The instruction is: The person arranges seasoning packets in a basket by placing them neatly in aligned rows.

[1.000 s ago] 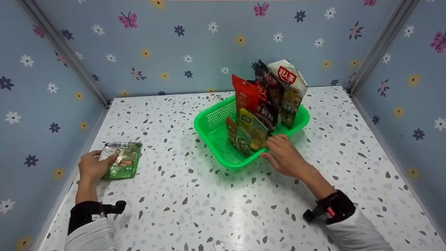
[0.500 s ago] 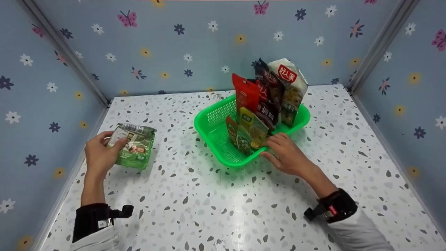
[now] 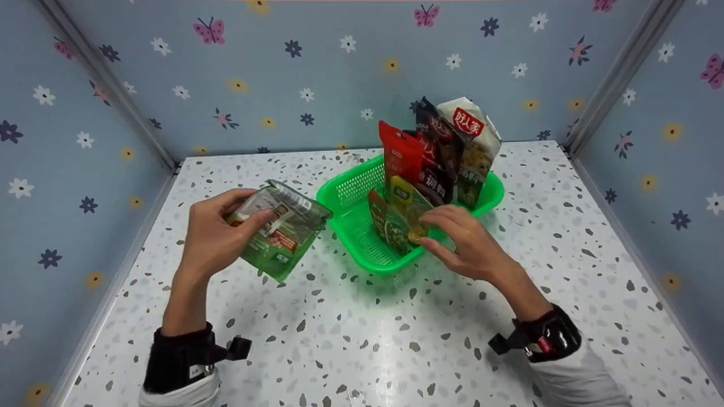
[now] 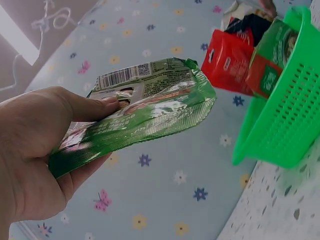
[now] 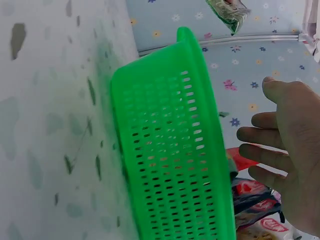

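Observation:
In the head view my left hand (image 3: 218, 237) pinches a green seasoning packet (image 3: 280, 229), thumb on its printed face, lifted just left of the basket. The left wrist view shows the thumb on top of this packet (image 4: 145, 100) and fingers beneath. My right hand (image 3: 466, 243) hovers over the near rim of the green plastic basket (image 3: 353, 254). Its fingers look loose and apart from the rim in the right wrist view. Beside those fingertips stands a yellow-green packet (image 3: 404, 198), with a smaller orange-green packet (image 3: 390, 226) next to it.
Farther back in the basket stand a red packet (image 3: 400, 155), a dark packet (image 3: 444, 135) and a white-topped packet (image 3: 472, 144). The speckled tabletop (image 3: 350, 339) meets flower-patterned walls (image 3: 317, 73) at the back and both sides.
My left hand has raised the green packet off the table and carried it right, turning it, up to the basket. My right hand has let go of the basket rim and lifted slightly.

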The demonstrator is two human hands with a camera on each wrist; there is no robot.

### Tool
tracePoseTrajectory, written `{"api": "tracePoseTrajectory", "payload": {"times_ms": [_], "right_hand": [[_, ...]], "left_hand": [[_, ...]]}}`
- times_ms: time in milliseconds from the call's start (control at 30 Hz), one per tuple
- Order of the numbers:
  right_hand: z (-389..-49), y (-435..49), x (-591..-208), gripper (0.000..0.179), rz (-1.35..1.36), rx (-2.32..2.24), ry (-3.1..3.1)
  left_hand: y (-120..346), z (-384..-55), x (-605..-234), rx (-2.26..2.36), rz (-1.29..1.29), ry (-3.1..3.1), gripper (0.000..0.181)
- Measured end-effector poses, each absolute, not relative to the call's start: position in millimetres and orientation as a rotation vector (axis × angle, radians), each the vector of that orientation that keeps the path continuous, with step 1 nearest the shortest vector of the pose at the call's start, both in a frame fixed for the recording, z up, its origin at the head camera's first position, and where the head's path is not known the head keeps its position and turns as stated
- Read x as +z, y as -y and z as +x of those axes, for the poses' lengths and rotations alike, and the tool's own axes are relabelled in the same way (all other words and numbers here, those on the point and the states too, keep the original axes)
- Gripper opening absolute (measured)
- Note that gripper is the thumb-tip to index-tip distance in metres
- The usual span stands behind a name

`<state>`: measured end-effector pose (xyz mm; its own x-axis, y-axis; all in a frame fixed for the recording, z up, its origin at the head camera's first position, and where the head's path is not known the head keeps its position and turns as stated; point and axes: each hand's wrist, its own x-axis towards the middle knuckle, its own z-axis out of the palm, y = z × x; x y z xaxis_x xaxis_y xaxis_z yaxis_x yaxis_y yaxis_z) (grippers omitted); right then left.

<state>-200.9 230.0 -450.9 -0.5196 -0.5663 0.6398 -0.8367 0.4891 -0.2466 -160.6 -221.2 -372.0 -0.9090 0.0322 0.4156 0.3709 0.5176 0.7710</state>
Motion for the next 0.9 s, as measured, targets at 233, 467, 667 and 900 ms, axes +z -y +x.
{"api": "tracePoseTrajectory", "payload": {"times_ms": [233,467,667,900], "right_hand": [[-187.0,-209.1,-419.1,0.038,1.147,0.922,2.12],[-176.0,-195.0,-394.0,0.061,1.165,1.039,2.16],[-171.9,-183.8,-381.6,0.079,1.247,1.133,2.251],[-169.2,-176.7,-381.4,0.064,1.268,1.111,2.389]], "left_hand": [[169.5,-156.0,-362.7,-1.35,-0.639,2.441,0.028],[130.0,-153.2,-360.4,-1.326,-0.858,2.485,0.021],[108.2,-153.2,-361.5,-1.312,-0.977,2.493,0.02],[96.4,-151.2,-366.5,-1.27,-1.018,2.489,0.019]]}}
